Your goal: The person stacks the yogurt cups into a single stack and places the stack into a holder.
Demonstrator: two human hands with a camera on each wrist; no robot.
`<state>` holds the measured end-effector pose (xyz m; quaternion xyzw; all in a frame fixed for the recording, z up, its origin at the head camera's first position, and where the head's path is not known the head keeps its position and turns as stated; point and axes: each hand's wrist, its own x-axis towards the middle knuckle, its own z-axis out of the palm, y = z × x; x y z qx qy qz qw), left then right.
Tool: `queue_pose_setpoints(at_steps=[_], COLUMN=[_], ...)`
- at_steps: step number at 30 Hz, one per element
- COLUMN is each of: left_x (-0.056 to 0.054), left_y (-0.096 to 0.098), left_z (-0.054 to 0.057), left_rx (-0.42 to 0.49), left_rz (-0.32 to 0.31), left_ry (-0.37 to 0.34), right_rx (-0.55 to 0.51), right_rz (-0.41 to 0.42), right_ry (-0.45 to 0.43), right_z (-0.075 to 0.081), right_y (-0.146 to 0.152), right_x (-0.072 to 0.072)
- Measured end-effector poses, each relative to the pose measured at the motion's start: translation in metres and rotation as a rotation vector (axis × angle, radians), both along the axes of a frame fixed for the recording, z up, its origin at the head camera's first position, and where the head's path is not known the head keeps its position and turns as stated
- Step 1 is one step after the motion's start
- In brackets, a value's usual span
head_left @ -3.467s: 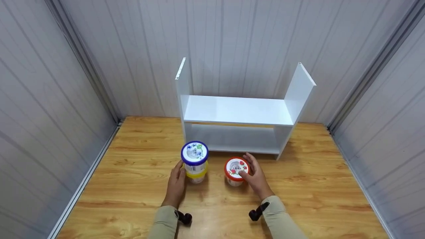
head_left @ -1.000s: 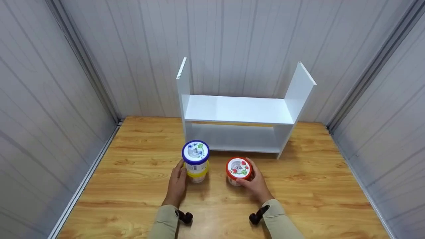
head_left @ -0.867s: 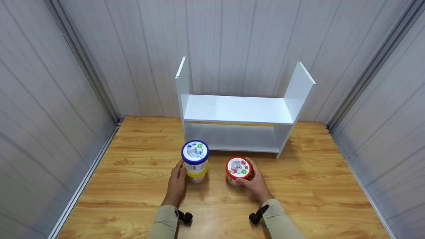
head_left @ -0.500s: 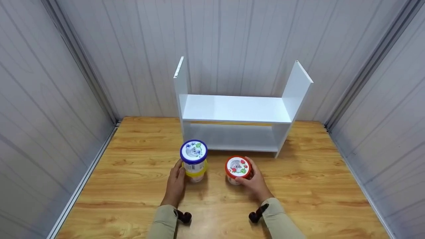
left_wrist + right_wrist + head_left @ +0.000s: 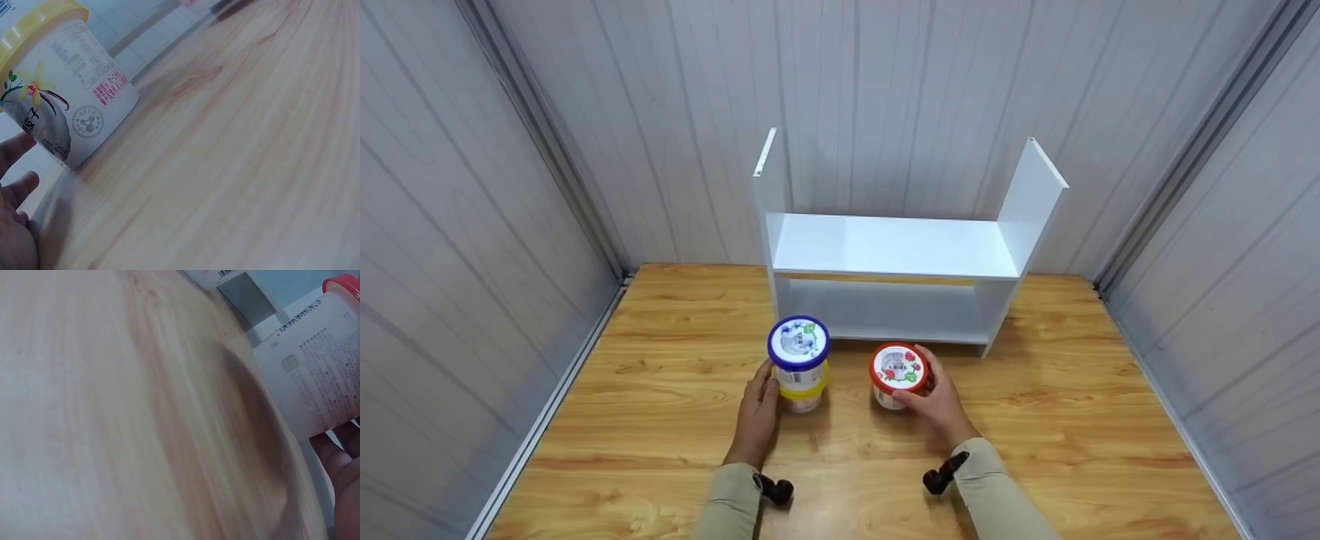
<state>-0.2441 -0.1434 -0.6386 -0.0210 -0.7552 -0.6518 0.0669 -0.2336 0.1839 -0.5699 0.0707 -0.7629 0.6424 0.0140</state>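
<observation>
Well, from the head view, the right hand (image 5: 941,405) pinches the red-lidded tub (image 5: 898,370) between thumb and fingers in front of the white shelf (image 5: 896,246), while the left hand (image 5: 756,418) lies loosely against the yellow-lidded tub (image 5: 804,394), which bears the blue-lidded tub (image 5: 799,346); I'd call this step the lift. In the left wrist view, the yellow-lidded tub stands on the tabletop (image 5: 225,169), fingers loosely extended there. In the right wrist view, the red-lidded tub seems just off the tabletop, so the next move likely calls for a firm, level grip
</observation>
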Motion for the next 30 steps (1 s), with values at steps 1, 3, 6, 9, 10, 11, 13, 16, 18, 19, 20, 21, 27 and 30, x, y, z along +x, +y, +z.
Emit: queue_pose_setpoints(at_steps=[1,3,6,9,10,11,13,16,18,19,20,21,27,30], left_x=[0.000,0.000,0.000,0.001,0.002,0.002,0.003,0.003,0.004,0.004,0.004,0.004,0.004,0.003], left_y=[0.000,0.001,0.001,0.000,0.000,-0.001,-0.002,-0.003,-0.002,-0.002,-0.002,-0.002,-0.001,-0.001], left_z=[0.000,0.001,0.001,0.002,0.002,0.002,0.001,0.000,0.000,0.000,0.000,0.000,0.001,0.001], left_rx=[0.000,-0.003,-0.016,-0.023,-0.024,-0.023,-0.023,-0.019,-0.018,-0.016,-0.016,-0.019,-0.022,-0.028], left_rz=[0.001,0.001,-0.002,0.000,0.004,0.006,0.015,0.024,0.023,0.022,0.017,0.015,0.008,0.009], left_ry=[0.000,-0.004,-0.008,-0.009,-0.009,-0.009,-0.011,-0.018,-0.017,-0.020,-0.017,-0.017,-0.027,-0.034], right_rx=[0.002,-0.002,-0.017,-0.032,-0.033,-0.031,-0.016,-0.009,-0.017,-0.034,-0.046,-0.054,-0.067,-0.082], right_rz=[-0.001,-0.010,-0.023,-0.033,-0.034,-0.035,-0.039,-0.038,-0.041,-0.035,-0.031,-0.027,-0.027,-0.036], right_ry=[0.001,-0.006,-0.012,-0.015,-0.012,-0.010,-0.006,0.005,0.009,0.013,0.019,0.025,0.035,0.006], right_z=[-0.003,-0.010,-0.021,-0.027,-0.028,-0.028,-0.028,-0.027,-0.027,-0.027,-0.027,-0.027,-0.025,-0.020], right_y=[0.001,0.002,0.004,0.004,0.004,0.004,0.003,0.004,0.004,0.004,0.004,0.005,0.005,0.005], right_x=[-0.002,-0.008,-0.015,-0.019,-0.019,-0.019,-0.019,-0.019,-0.019,-0.020,-0.020,-0.020,-0.021,-0.021])
